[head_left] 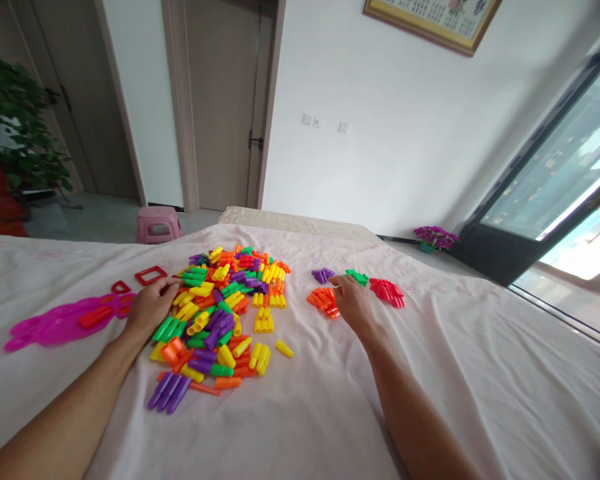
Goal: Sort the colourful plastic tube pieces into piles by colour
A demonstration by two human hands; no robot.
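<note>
My left hand rests at the left edge of a large heap of plastic bullet-shaped building blocks, in yellow, green, orange and purple. Its fingers are bent together against the heap; whatever they pinch is hidden. On the right, my right hand hovers beside a small group of orange blocks, fingers reaching left and slightly apart, with no block visible in them. Around it lie small groups sorted by colour: purple blocks, green blocks and red blocks.
A magenta plastic piece with a red piece on it lies left of the heap. Red frames sit behind. A pale cloth covers the surface. Beyond stand a pink stool and a flowerpot.
</note>
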